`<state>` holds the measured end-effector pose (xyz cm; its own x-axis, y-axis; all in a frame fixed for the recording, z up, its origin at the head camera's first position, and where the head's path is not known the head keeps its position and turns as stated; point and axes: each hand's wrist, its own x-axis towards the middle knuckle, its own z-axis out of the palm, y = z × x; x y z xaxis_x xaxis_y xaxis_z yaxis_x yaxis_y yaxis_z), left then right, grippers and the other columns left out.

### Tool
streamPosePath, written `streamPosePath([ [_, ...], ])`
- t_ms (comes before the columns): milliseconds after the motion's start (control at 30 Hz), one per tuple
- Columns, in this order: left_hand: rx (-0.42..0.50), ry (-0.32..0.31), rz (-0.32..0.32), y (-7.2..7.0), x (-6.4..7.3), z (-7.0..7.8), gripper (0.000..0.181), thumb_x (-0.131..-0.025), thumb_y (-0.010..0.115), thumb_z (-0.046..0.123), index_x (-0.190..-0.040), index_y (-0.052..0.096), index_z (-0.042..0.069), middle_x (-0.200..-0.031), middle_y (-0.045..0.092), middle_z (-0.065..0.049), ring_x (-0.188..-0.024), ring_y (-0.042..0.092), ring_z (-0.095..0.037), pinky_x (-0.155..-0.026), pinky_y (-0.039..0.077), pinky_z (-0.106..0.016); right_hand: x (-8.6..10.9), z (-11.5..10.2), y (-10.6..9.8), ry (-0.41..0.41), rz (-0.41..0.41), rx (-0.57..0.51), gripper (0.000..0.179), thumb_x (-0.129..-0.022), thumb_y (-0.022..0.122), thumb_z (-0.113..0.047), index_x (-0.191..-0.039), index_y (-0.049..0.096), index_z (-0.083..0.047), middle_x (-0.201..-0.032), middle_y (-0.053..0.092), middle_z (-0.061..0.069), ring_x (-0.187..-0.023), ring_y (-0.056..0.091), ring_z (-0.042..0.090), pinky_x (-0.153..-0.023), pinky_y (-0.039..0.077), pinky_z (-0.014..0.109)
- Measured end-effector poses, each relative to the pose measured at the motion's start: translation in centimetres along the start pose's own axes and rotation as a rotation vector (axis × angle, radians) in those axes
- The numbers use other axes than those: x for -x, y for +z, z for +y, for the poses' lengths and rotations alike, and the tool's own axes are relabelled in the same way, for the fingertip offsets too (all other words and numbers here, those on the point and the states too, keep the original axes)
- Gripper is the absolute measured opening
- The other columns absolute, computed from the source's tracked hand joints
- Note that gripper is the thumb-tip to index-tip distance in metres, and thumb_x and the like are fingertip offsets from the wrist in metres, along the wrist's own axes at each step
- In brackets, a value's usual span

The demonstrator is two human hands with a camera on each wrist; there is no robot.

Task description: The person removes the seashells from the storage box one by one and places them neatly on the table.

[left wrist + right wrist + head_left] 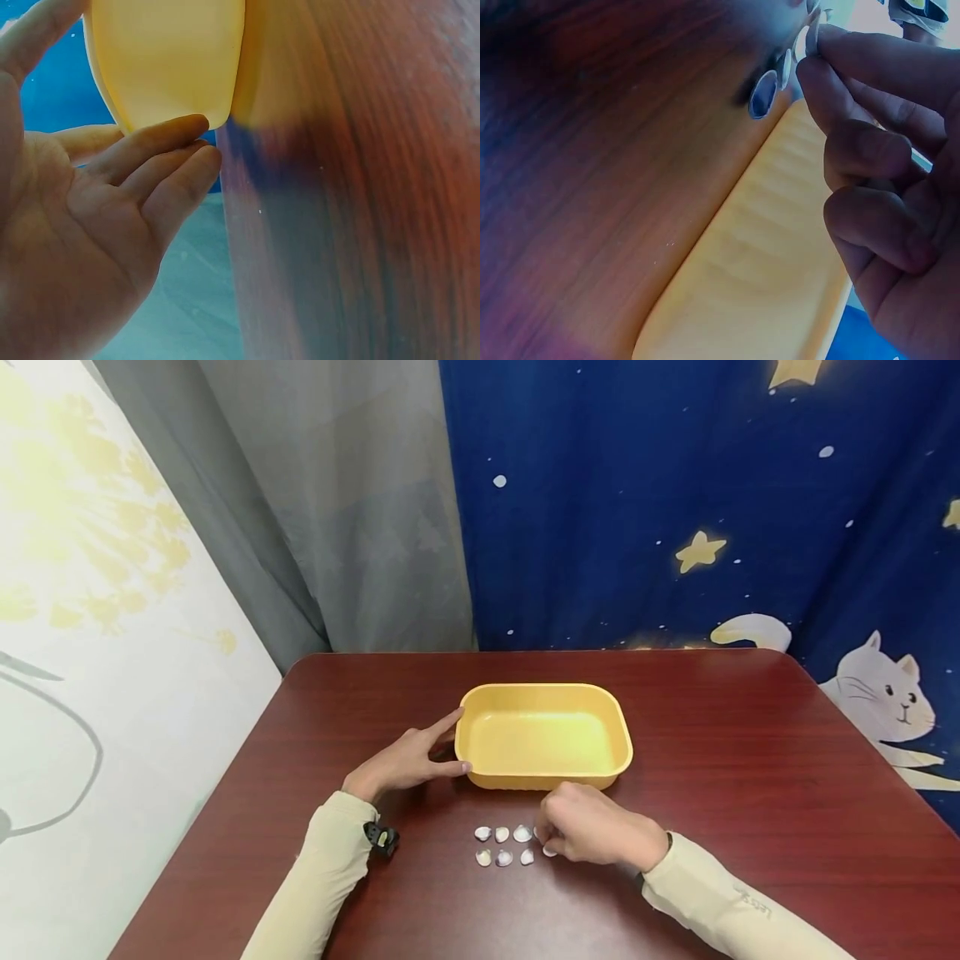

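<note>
A yellow plastic basin stands on the table, nothing inside it. My left hand lies against its left end, thumb at the near corner of the rim and the extended fingers along the side. In front of the basin, several small pale seashells form two short rows. At the right end of the near row, my right hand pinches a seashell between thumb and index finger. The right wrist view shows this pinch close to the tabletop, with another seashell lying nearby. The other right fingers are curled in.
The dark red wooden table has rounded far corners. Behind it hang a grey curtain and a blue curtain with stars and a white cat. A white patterned panel rises on the left. The left wrist carries a black strap.
</note>
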<state>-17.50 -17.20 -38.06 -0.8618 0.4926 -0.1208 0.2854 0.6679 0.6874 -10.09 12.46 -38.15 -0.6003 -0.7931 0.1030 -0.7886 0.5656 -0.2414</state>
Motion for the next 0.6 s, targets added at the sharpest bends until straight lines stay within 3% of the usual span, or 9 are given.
streamPosePath([
  [233, 0.114, 0.029, 0.031, 0.07, 0.23, -0.29, 0.099, -0.086, 0.078, 0.041, -0.162, 0.017, 0.026, -0.155, 0.049, -0.002, -0.136, 0.056, -0.02, -0.112, 0.046, -0.045, -0.47, -0.31, 0.64, 0.006, -0.022, -0.006, 0.028, -0.073, 0.083, -0.011, -0.056, 0.065, -0.023, -0.053, 0.051, -0.02, -0.052, 0.034, -0.006, -0.049, 0.034, 0.012],
  [400, 0.094, 0.038, 0.052, -0.26, 0.32, 0.04, 0.097, -0.085, 0.08, 0.038, -0.162, 0.021, 0.023, -0.155, 0.049, -0.003, -0.137, 0.055, -0.02, -0.11, 0.048, -0.045, -0.55, -0.34, 0.89, 0.004, -0.023, -0.02, 0.032, -0.074, 0.083, -0.011, -0.054, 0.062, -0.023, -0.051, 0.046, -0.02, -0.052, 0.029, -0.006, -0.047, 0.03, 0.011],
  [600, 0.065, 0.055, 0.067, -0.54, 0.57, 0.24, 0.091, -0.087, 0.078, 0.037, -0.16, 0.027, 0.019, -0.154, 0.05, -0.005, -0.139, 0.053, -0.021, -0.112, 0.046, -0.046, -0.78, -0.44, 0.82, -0.005, -0.027, -0.001, 0.027, -0.074, 0.083, -0.012, -0.056, 0.065, -0.022, -0.053, 0.05, -0.02, -0.052, 0.032, -0.005, -0.049, 0.032, 0.012],
])
